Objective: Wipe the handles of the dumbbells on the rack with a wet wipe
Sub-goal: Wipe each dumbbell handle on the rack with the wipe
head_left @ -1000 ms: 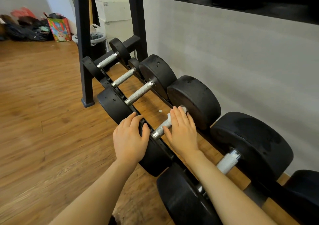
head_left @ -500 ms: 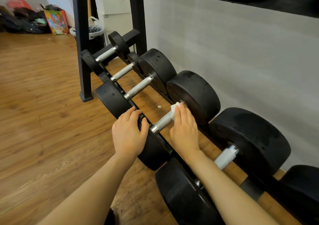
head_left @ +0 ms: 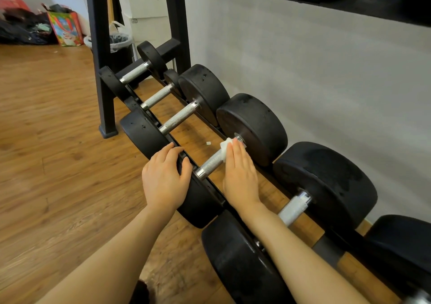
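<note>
Dumbbell rack, lowest tier: one knurled handle under a white wet wipe.

Nearest, a black round-headed dumbbell (head_left: 242, 264) is crossed by the right forearm, its silver handle partly seen beyond it. Next, the left hand (head_left: 163, 177) is laid on the near black head (head_left: 200, 201) of the dumbbell being wiped, fingers curled over its rim and the black rack rail (head_left: 184, 157). The right hand (head_left: 240, 175) is pressed, fingers straight and together, on the crumpled white wet wipe (head_left: 224, 148), which is wrapped on the far end of the silver knurled handle (head_left: 211, 163), just beside the far head (head_left: 254, 126). Further along, three smaller dumbbells with silver handles (head_left: 179, 117) are racked in line. A small white scrap (head_left: 208, 143) is seen on the wooden floor (head_left: 46, 140) under the rack. Farthest, a lined bin (head_left: 117, 40) and a coloured bag (head_left: 66, 28) are set by the wall.
</note>
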